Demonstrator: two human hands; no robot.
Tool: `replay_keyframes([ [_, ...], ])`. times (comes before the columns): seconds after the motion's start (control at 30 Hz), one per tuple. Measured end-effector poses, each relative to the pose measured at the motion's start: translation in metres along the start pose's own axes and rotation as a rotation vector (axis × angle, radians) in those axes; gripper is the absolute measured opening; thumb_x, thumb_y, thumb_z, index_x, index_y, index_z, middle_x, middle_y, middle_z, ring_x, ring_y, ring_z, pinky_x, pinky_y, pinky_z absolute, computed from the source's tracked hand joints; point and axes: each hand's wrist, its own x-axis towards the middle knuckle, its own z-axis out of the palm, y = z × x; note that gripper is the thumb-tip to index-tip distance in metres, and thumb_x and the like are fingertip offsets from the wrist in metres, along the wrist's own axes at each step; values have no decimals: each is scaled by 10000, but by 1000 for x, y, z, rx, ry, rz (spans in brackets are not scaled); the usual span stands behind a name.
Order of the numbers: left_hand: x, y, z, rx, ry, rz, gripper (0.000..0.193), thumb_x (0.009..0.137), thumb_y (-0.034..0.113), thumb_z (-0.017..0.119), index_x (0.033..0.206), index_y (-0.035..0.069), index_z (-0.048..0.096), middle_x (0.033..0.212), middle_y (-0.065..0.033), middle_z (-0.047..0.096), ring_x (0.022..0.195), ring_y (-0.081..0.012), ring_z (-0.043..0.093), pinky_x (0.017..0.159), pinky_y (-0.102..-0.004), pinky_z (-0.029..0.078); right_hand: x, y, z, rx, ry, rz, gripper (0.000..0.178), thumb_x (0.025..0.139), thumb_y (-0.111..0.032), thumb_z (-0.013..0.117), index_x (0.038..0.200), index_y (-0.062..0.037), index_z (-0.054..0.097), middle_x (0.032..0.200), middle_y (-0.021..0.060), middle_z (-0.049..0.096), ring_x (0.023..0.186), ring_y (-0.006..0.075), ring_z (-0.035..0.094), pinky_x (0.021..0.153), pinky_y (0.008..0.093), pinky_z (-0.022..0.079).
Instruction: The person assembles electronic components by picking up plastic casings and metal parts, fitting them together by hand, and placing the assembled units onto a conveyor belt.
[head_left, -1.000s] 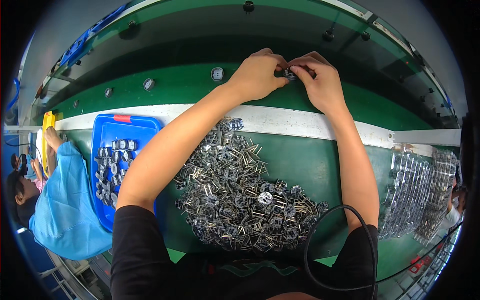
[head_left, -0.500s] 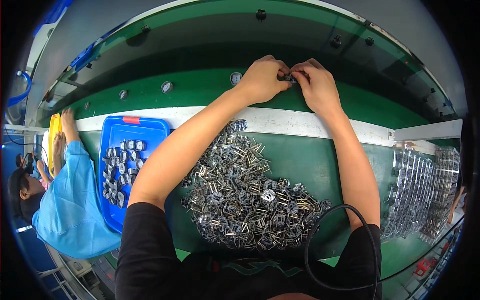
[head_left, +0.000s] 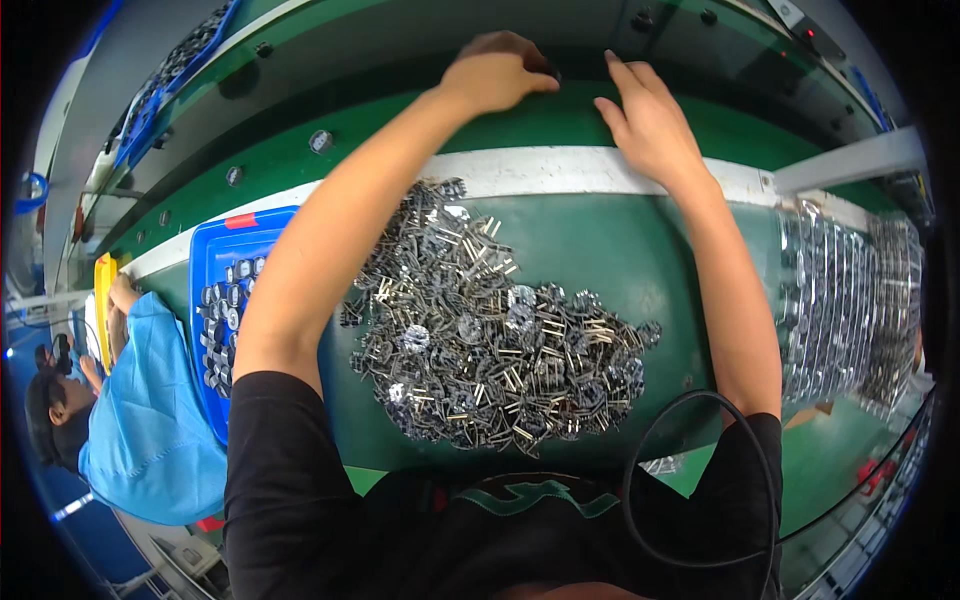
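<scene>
My left hand (head_left: 497,76) is over the green conveyor belt (head_left: 400,122), its fingers curled and partly smeared by motion. A small dark thing shows at its thumb and fingertips, too blurred to name. To its right, my right hand (head_left: 652,118) is open above the belt, thumb and fingers apart with nothing between them. Between my forearms lies a large heap of small black round parts with metal pins (head_left: 500,350). A small round part with a pale face (head_left: 320,142) sits on the belt left of my left hand.
A blue tray (head_left: 207,260) of round grey-black parts stands left, partly behind my left arm. Stacked clear plastic trays (head_left: 825,300) are at the right. A white rail (head_left: 545,172) edges the belt. A black cable (head_left: 628,490) loops by my right arm. A co-worker in blue (head_left: 150,410) sits left.
My hands, which were together at a small part over the belt, have parted and reached farther away. The right hand has opened. The whole view has shifted a little.
</scene>
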Motion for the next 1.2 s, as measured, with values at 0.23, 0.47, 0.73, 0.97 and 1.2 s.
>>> replay_keyframes([
  [0.23,30,-26,5,24,68,-83,400,787,377,784,1048,75,753,977,-133,731,934,-275,695,870,-377,525,-100,-37,-114,175,-285,11,222,877,-43,624,1094,1,645,966,163,604,895,360,591,813,426,487],
  [0.47,48,-39,3,107,194,-63,479,819,409,764,1131,52,698,1017,-120,707,1007,-283,668,900,-401,517,-177,-86,-151,550,-497,345,324,734,-19,785,1046,-29,699,873,123,620,819,298,624,707,372,506],
  [0.73,-19,-21,-39,-184,-245,-40,457,818,363,772,1152,62,691,978,-78,663,854,-176,615,787,-317,497,-186,-82,-123,437,-292,521,227,728,32,784,927,-28,692,874,79,617,706,217,616,610,307,486],
  [0.97,-59,-4,-27,-121,-162,29,338,823,152,755,1145,83,680,982,-71,609,726,-157,543,730,-290,483,-180,-69,-122,373,-309,322,237,785,21,744,1002,-29,662,941,80,583,632,211,564,587,340,477],
  [1.2,-57,4,-18,-66,-86,102,329,785,149,770,1082,61,661,982,-81,606,709,-174,565,717,-313,496,-174,-62,-112,257,-257,281,337,777,-12,768,1094,-27,654,980,81,569,603,148,541,548,300,461],
])
